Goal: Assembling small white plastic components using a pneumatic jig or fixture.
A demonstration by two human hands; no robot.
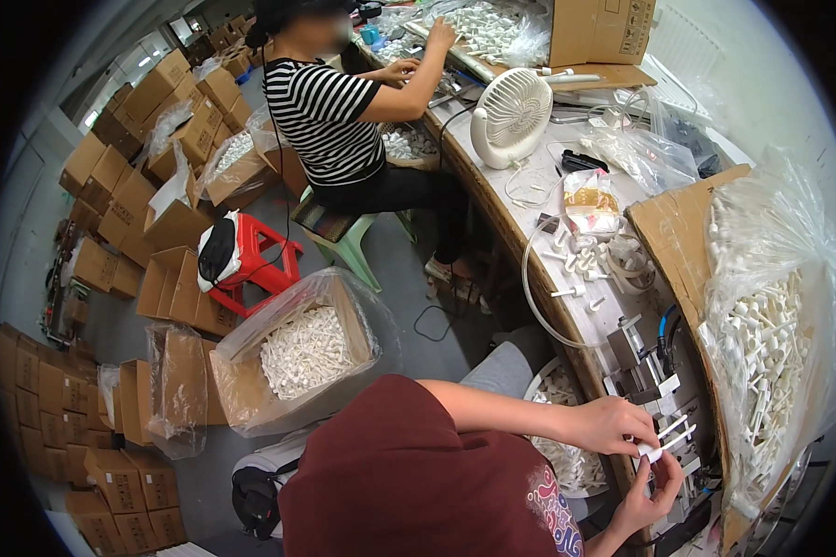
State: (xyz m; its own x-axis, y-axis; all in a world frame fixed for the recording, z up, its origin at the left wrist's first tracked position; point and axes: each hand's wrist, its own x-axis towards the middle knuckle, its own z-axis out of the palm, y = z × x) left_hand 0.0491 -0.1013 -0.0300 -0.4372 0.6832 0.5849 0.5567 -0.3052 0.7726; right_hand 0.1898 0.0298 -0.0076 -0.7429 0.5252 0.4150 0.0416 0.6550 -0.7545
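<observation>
"Now, where does the work sit at this crowded bench (507, 228)?"

"At its edge; a worker in a maroon shirt (390, 473) grips a small white plastic piece (653, 453) in both hands, just beside a metal fixture (632, 351); the left hand (616, 425) curls over it with fingers bent close, while the right hand (657, 488) pinches it from the near side with thumb and fingertips."

"Why two hands for so slight a part?"

"Presumably for steadiness, each hand bracing against the other; two thin white prongs (674, 425) stick out past the fingers, though whether they belong to the piece or to something behind it is hard to tell."

"And the stock?"

"Placed for short reaches, it seems; a cardboard box (669, 232) stands on the bench beyond the hands, a clear bag (776, 213) keeping its loose white parts (762, 343) together; a white tub (537, 376) of similar pieces sits low by the bench edge, partly hidden under the left forearm."

"What of the carton (235, 381) on the floor?"

"Heaped too, its clear liner (370, 316) spread over the rim, likely to stop spills; up the bench, a white fan (511, 121) stands between this worker and a co-worker in stripes (325, 116), probably for air."
</observation>
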